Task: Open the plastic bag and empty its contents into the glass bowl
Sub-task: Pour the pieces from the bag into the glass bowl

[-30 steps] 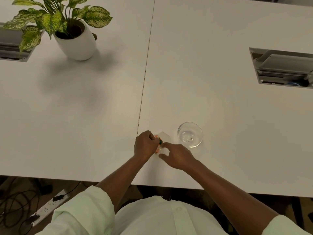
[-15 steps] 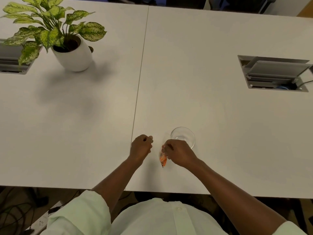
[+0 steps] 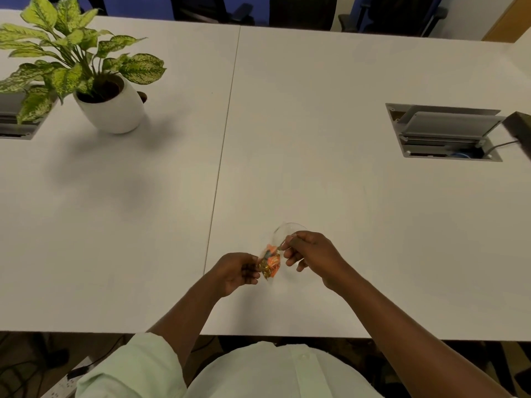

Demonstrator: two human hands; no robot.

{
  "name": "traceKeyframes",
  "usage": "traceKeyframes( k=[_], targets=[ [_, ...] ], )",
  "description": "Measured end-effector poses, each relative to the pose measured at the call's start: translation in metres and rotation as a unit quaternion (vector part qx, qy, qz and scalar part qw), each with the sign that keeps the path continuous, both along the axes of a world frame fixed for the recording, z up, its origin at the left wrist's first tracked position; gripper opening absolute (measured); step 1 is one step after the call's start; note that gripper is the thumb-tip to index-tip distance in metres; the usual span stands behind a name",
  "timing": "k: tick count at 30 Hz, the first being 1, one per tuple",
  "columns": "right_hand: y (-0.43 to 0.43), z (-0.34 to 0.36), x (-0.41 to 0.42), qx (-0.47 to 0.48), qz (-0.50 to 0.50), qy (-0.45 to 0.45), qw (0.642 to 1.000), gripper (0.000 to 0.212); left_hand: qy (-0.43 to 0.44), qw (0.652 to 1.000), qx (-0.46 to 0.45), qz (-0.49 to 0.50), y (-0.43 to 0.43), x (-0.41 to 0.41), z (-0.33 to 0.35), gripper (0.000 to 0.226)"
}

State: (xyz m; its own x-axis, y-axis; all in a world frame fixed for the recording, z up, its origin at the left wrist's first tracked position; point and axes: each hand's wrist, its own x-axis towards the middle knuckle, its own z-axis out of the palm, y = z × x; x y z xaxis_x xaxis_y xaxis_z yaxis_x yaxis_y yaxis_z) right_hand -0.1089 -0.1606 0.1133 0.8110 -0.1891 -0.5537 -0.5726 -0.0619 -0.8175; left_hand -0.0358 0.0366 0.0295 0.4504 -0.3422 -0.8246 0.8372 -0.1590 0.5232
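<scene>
Both hands, left hand (image 3: 240, 270) and right hand (image 3: 309, 254), pinch the plastic bag (image 3: 269, 261) before the glass bowl (image 3: 287, 229); a sharp tug could scatter sweets

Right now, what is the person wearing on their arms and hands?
Both hands, the left hand and the right hand, are bare: no gloves, rings or watch show. The forearms are bare too. The pale green shirt has its sleeves pushed up near the elbows.

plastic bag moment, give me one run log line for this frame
stage: opening bag | left hand: pinching plastic bag | right hand: pinching bag top | bag: lifted, sweets inside | glass bowl: behind the hands, contents hidden
</scene>
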Motion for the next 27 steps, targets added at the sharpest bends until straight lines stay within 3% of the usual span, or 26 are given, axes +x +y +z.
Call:
traceKeyframes(
  k=[8, 15, 27],
  targets=[
    [-0.022, -0.017, -0.005, -0.006, -0.028, 0.047, 0.998, 0.027, -0.028, 0.998, 0.051, 0.037, -0.014, -0.003, -0.004, 0.012],
    [-0.033, -0.036, -0.003, -0.010, -0.031, 0.088, 0.996, 0.026, -0.065, 0.993, 0.098, -0.016, -0.025, -0.005, -0.002, 0.018],
    [-0.042, -0.054, 0.010, 0.035, -0.049, 0.151, 0.987, 0.030, -0.042, 0.990, 0.135, 0.002, -0.034, -0.004, 0.000, 0.024]
  ],
)
